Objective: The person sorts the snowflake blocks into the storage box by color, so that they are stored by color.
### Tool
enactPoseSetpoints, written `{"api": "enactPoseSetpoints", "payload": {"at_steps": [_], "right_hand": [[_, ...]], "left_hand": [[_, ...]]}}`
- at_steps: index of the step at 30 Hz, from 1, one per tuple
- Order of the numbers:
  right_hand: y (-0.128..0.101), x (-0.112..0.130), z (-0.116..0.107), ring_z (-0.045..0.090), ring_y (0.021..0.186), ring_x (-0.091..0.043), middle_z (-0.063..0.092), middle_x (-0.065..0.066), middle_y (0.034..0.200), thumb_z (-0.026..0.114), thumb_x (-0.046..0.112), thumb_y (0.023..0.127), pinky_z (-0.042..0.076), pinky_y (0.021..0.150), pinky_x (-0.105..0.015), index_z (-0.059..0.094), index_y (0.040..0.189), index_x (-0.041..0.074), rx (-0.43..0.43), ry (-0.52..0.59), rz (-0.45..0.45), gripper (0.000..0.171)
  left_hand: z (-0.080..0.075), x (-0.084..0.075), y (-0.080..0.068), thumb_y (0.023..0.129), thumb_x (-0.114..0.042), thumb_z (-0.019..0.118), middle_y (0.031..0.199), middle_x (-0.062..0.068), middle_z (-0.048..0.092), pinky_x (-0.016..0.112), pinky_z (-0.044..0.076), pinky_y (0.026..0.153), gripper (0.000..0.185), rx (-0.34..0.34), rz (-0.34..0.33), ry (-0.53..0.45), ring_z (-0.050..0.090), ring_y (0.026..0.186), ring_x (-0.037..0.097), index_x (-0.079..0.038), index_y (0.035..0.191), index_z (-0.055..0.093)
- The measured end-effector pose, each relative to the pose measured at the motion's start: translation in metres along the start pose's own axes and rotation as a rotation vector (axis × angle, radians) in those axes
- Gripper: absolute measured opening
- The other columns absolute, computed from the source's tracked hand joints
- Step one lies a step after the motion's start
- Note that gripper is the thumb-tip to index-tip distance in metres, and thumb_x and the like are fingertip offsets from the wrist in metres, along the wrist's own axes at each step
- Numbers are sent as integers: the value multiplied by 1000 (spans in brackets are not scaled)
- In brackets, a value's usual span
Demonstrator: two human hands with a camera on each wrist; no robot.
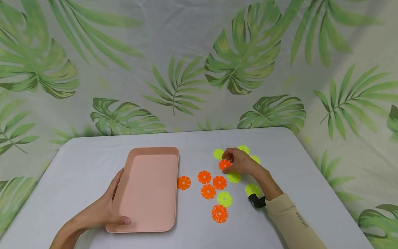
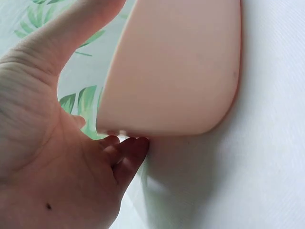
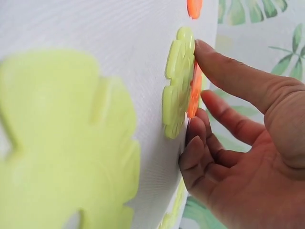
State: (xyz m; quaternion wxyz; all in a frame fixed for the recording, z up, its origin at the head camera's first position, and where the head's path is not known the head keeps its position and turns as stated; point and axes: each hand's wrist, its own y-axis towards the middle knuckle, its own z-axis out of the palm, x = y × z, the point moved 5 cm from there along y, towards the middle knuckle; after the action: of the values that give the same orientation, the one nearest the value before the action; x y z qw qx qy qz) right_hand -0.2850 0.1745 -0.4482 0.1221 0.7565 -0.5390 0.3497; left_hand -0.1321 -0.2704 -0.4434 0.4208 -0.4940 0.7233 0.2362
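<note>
My left hand grips the pink rectangular tray at its left side, with the thumb over the near rim. In the left wrist view, the fingers lie against the tray's outer wall. My right hand is over the scattered discs, its thumb and fingers at opposite edges of an orange notched interlocking disc. The right wrist view shows this orange disc partly hidden behind a yellow-green disc. The thumb tip is right at their upper edge.
More orange discs and yellow-green discs lie on the white table right of the tray. One orange disc is right by the tray's edge. A black device is on the right wrist. Behind the table hangs a leaf-patterned cloth.
</note>
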Motion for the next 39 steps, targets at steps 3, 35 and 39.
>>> {"api": "enactPoseSetpoints", "payload": {"at_steps": [3, 35, 39], "right_hand": [[1, 0, 0, 59, 102, -25, 65, -12, 111, 87, 14, 85, 51, 94, -41, 65, 118, 2, 1, -1, 21, 41], [3, 1, 0, 53, 98, -25, 63, -9, 109, 84, 20, 89, 46, 80, -33, 69, 120, 14, -72, 29, 0, 35], [6, 0, 3, 60, 81, -21, 59, -11, 104, 80, 15, 92, 51, 70, -27, 68, 124, 12, -67, 173, 0, 34]], "left_hand": [[2, 2, -3, 73, -15, 92, 174, 22, 0, 7, 34, 99, 145, 14, 23, -18, 29, 131, -22, -30, 166, -17], [8, -1, -17, 68, -23, 97, 169, 38, 4, -5, 14, 102, 150, -4, 132, 83, 12, 137, -30, -16, 167, -16], [8, -2, -17, 67, -23, 97, 169, 37, 4, -5, 14, 102, 150, -22, 127, 95, 12, 137, -29, -15, 167, -14]]}}
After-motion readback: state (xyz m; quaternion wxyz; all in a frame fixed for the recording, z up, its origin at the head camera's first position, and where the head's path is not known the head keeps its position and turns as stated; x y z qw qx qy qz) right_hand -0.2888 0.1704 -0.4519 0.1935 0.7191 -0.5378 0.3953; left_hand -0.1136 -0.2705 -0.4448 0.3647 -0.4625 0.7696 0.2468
